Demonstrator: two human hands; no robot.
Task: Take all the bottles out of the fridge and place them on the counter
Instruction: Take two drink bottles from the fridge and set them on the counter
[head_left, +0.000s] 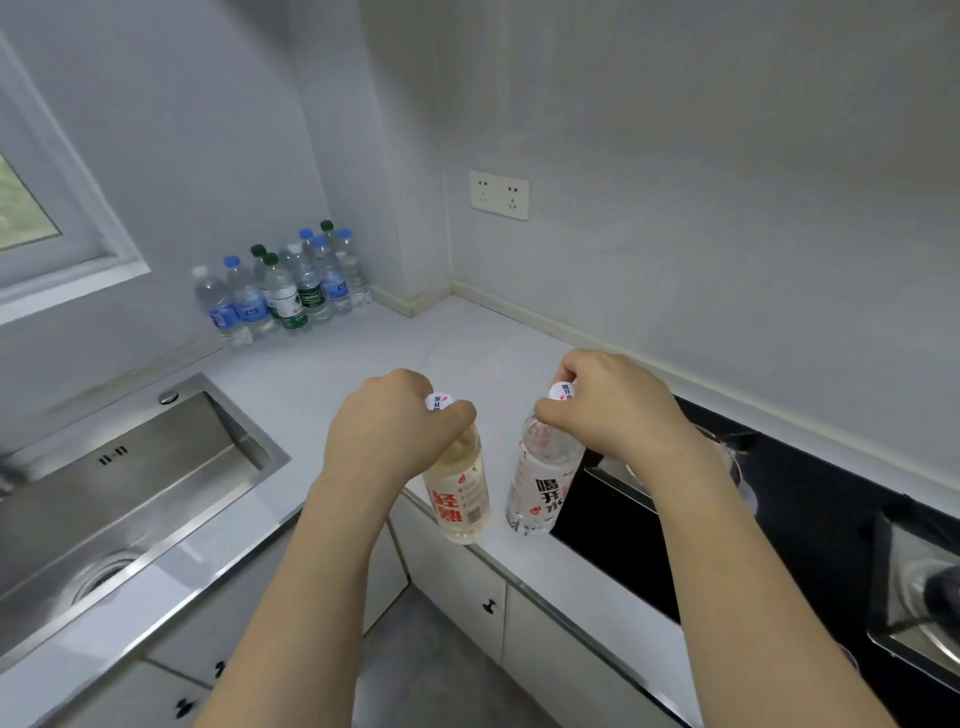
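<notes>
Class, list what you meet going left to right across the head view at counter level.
Sink → left hand gripping the yellowish bottle → right hand gripping the clear bottle → black stovetop.

A shiny metal sink (130, 499) sits on the left, below a window (31, 208). A white wall socket (499, 194) is on the wall, and a black stove (779, 530) is on the right.
</notes>
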